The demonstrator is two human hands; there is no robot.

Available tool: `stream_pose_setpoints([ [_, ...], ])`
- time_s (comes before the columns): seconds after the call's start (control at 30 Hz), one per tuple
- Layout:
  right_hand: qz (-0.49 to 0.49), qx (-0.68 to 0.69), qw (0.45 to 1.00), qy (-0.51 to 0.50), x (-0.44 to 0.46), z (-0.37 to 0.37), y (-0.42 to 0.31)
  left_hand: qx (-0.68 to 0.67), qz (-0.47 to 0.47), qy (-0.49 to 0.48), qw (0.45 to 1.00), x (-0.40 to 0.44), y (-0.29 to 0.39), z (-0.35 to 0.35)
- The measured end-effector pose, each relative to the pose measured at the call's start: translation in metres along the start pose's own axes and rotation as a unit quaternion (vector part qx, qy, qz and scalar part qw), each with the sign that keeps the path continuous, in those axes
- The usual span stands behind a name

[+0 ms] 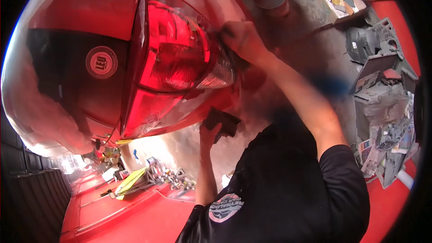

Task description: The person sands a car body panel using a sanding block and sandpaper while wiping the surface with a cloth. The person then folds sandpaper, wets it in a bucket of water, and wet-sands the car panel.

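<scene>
The red and clear tail light (pixel 175 58) is set in the corner of a red car body (pixel 90 0). My right hand (pixel 243 40) is at the light's right edge, with its fingers curled together; what they pinch, if anything, is hidden. Lower down, my left hand (pixel 210 134) grips a dark block (pixel 227 123) below the tail light. Thin clear plastic sheeting (pixel 40 108) covers part of the car around a dark panel with a round LEU sticker (pixel 101 62).
A dark bucket (pixel 270 0) stands on the floor at the top. Boxes, papers and dusty parts (pixel 382 103) pile up along the right. Several cans and bottles (pixel 173 177) stand beyond the car, near a yellow-green panel (pixel 130 183).
</scene>
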State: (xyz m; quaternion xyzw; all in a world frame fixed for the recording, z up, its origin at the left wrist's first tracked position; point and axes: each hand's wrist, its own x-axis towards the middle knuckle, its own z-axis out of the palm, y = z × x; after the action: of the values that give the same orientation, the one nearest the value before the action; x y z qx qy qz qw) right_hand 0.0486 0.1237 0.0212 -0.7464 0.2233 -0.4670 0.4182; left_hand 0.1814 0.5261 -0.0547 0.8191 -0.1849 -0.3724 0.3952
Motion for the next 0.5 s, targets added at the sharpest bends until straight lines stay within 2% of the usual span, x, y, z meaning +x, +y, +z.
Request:
stream_pose_setpoints([
  [0.07,0.025,-0.006,1.000,-0.009,-0.013,0.008,0.001,-0.034,0.011,-0.017,0.999,-0.003,0.009,0.000],
  [0.13,-0.003,0.010,0.998,0.065,-0.068,0.023,0.008,-0.042,0.037,-0.003,0.998,-0.008,0.009,0.001],
  [0.17,-0.005,0.009,0.998,0.064,-0.079,0.023,0.001,-0.044,0.039,-0.003,0.998,-0.011,0.014,0.002],
  [0.23,0.040,0.067,0.993,0.085,-0.093,0.023,-0.009,-0.080,-0.020,-0.034,0.996,-0.015,0.025,0.000],
  [0.27,0.037,0.067,0.993,0.090,-0.094,0.024,-0.006,-0.077,-0.015,-0.035,0.996,-0.010,0.017,-0.002],
  [0.33,-0.018,-0.008,0.996,0.088,-0.087,0.023,0.005,-0.011,0.099,0.001,0.995,0.002,-0.005,-0.005],
  [0.37,-0.018,-0.011,0.996,0.087,-0.078,0.021,0.012,-0.013,0.098,0.000,0.995,0.004,-0.011,-0.006],
  [0.43,-0.059,-0.030,0.995,0.069,-0.053,0.020,0.007,-0.041,0.033,-0.030,0.998,-0.003,-0.004,-0.012],
  [0.5,-0.039,-0.019,0.997,0.069,-0.058,0.020,-0.003,-0.007,0.061,0.000,0.998,-0.010,0.000,-0.012],
])
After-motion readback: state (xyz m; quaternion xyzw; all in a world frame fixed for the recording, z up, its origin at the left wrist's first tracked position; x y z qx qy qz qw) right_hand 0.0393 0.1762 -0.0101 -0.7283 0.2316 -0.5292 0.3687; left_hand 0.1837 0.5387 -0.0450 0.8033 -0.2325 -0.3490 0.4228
